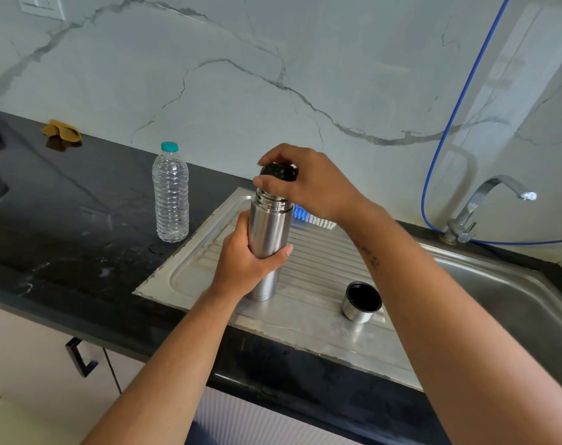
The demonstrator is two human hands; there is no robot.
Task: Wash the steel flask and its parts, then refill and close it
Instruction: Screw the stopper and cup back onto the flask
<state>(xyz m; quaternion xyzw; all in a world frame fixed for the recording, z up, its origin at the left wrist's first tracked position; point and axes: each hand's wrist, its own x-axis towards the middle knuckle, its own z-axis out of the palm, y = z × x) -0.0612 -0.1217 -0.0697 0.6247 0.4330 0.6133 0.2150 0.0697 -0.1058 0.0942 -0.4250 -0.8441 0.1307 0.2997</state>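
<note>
At the centre of the frame we see the tall brushed-steel cylindrical flask [267,239] standing upright on the ribbed steel draining board [308,303] of the sink. Our left hand [244,268] wraps around the flask's middle, fingers curled behind the body and thumb lying across its front. Our right hand [305,184] sits on top, its fingers and thumb curled around the round black plastic stopper [279,172] at the flask's mouth.

To the lower right of the flask, the short steel cup-shaped cap with a black lining [361,302] rests on the draining board, well apart from both hands. Behind the flask a blue-and-white bristled brush [311,218] lies on the board, partly hidden.

Left of centre, a clear ribbed plastic water bottle with a teal cap [170,194] stands on the black stone counter [64,220]. A curved chrome tap [485,203] rises at the right.
</note>
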